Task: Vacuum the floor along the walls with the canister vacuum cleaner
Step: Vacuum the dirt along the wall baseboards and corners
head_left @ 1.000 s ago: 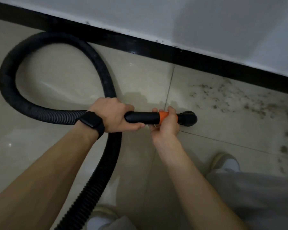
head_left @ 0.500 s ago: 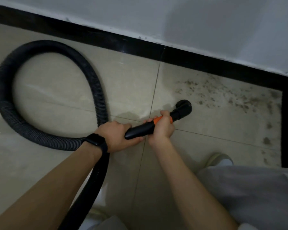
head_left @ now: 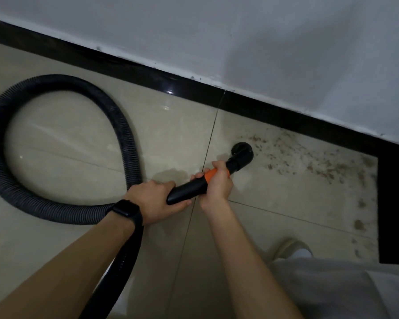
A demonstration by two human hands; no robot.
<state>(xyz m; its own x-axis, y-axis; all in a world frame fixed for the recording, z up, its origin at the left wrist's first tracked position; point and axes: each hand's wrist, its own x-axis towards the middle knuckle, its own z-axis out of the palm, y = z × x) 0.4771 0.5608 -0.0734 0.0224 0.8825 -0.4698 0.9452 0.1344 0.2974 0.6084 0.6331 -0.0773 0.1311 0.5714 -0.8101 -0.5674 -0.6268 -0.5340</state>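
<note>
A black vacuum wand (head_left: 189, 188) with an orange collar (head_left: 211, 174) ends in a round black nozzle (head_left: 241, 153) on the beige tile floor (head_left: 175, 134). My left hand (head_left: 156, 200), with a black watch on its wrist, grips the rear end of the wand where the ribbed hose joins. My right hand (head_left: 217, 187) grips the wand at the orange collar. The nozzle sits at the left edge of a patch of brown dirt (head_left: 309, 162) below the black baseboard (head_left: 263, 109). The black ribbed hose (head_left: 62, 139) loops to the left. The canister is out of view.
A white wall (head_left: 240, 42) rises above the baseboard. A black vertical edge (head_left: 394, 203) closes the corner on the right. My light shoe (head_left: 290, 247) and pale trouser leg (head_left: 332, 291) are at lower right. The hose runs down between my arms.
The nozzle has swung from pointing right to angling up toward the baseboard and dirt patch. Both hands kept their grips. The view has shifted right, and the corner came into view.
</note>
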